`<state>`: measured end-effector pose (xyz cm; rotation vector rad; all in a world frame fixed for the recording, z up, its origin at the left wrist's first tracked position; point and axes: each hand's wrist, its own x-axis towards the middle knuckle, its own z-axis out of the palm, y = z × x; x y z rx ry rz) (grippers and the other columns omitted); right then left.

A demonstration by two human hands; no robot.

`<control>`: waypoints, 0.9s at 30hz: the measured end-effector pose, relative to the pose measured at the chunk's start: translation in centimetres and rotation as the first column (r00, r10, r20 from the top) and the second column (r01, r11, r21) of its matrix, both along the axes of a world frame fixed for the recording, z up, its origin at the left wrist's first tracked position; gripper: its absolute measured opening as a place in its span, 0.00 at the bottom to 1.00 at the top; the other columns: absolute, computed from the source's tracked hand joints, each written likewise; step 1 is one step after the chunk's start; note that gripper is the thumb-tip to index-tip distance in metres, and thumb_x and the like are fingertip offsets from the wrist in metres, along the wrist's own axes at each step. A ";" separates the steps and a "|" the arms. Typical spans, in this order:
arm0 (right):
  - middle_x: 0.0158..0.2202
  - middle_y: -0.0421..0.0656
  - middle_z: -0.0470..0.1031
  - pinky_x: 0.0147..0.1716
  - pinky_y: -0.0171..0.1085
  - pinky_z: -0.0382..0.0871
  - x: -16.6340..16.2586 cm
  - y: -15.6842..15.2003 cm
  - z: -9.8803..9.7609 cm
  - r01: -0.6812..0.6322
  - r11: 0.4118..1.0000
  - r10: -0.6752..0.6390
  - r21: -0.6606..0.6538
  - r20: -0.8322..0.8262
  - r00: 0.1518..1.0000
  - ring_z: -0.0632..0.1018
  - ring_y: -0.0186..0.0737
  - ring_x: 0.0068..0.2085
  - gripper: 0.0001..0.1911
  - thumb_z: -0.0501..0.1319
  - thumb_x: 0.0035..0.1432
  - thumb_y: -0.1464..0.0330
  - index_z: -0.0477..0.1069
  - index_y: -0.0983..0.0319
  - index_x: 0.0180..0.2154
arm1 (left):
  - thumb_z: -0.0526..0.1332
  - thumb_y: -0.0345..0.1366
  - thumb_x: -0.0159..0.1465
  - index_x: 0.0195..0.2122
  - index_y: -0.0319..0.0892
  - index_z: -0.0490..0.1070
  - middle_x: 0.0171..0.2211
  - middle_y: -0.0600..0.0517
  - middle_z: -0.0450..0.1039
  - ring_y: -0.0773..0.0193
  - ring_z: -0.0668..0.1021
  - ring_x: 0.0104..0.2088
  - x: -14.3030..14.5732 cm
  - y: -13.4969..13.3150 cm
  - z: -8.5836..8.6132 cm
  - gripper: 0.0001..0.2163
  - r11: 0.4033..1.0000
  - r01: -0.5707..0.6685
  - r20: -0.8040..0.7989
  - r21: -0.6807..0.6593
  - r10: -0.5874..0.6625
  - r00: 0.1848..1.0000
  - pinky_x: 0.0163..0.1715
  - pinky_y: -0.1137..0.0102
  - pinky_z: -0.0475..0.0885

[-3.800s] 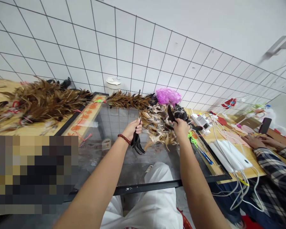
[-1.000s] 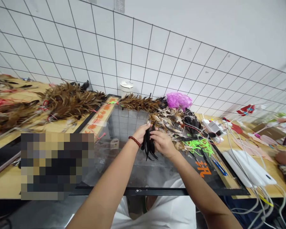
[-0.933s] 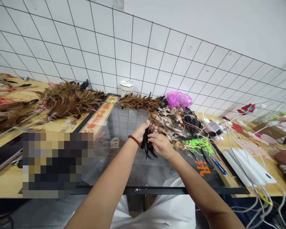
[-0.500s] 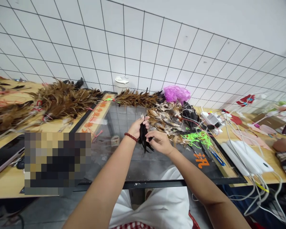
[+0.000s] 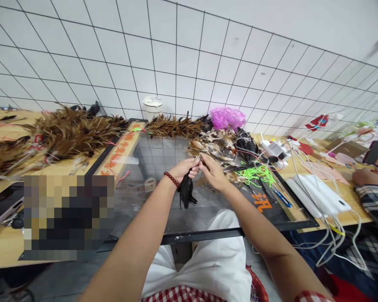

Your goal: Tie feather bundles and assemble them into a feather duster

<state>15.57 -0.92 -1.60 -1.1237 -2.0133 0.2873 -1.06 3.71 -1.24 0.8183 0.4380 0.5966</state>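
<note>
A bunch of slender black feathers (image 5: pixel 187 193) hangs from the left hand (image 5: pixel 185 168), which is clamped around it near the pale quill ends. The right hand (image 5: pixel 211 170) meets the left at those ends; whether it grips any quill cannot be told. The long axis slopes from the quills, uppermost, down toward the wearer, tips lowermost. Beneath both hands lies a black-framed glass panel (image 5: pixel 164 152) on a pale wooden table (image 5: pixel 362 213). Beyond the right hand is a heap of loose brown-and-white feathers (image 5: pixel 216 141); to its right, a tangle of neon-green cord (image 5: pixel 257 174). Farther back, black wire grid (image 5: pixel 177 50) fronts a white wall (image 5: pixel 271 16).
</note>
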 end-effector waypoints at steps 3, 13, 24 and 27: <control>0.63 0.51 0.60 0.59 0.46 0.63 0.0 0.0 0.1 0.006 1.000 -0.005 0.009 -0.018 1.000 0.68 0.43 0.59 0.31 0.51 0.65 0.56 0.50 0.58 0.66 | 0.68 0.38 0.55 0.27 0.37 0.65 0.16 0.59 0.55 0.78 0.58 0.14 0.0 0.0 -0.1 0.13 1.000 0.019 -0.008 -0.001 -0.019 1.000 0.12 0.83 0.51; 0.64 0.50 0.58 0.61 0.48 0.60 0.0 -0.1 0.1 -0.018 0.999 0.017 0.045 0.015 1.000 0.64 0.44 0.62 0.32 0.51 0.64 0.57 0.48 0.56 0.66 | 0.68 0.39 0.55 0.28 0.37 0.64 0.17 0.59 0.55 0.79 0.57 0.14 0.0 0.0 -0.1 0.13 1.000 0.021 -0.035 0.015 -0.021 0.999 0.12 0.84 0.50; 0.64 0.49 0.57 0.62 0.47 0.56 0.5 0.3 -0.4 -0.027 0.999 0.027 0.034 0.000 1.000 0.60 0.42 0.64 0.31 0.51 0.65 0.56 0.50 0.57 0.66 | 0.66 0.37 0.57 0.28 0.38 0.63 0.18 0.57 0.58 0.77 0.61 0.15 0.0 -0.2 -0.1 0.12 0.999 0.025 -0.041 0.022 -0.024 0.999 0.13 0.83 0.54; 0.64 0.49 0.58 0.63 0.46 0.55 0.5 0.3 -0.2 -0.081 0.997 0.082 0.016 -0.013 0.997 0.61 0.42 0.64 0.29 0.50 0.65 0.57 0.54 0.58 0.64 | 0.66 0.39 0.56 0.27 0.38 0.63 0.19 0.56 0.60 0.76 0.63 0.16 0.0 -0.3 -0.1 0.13 0.998 0.032 -0.039 0.052 -0.030 0.999 0.14 0.82 0.56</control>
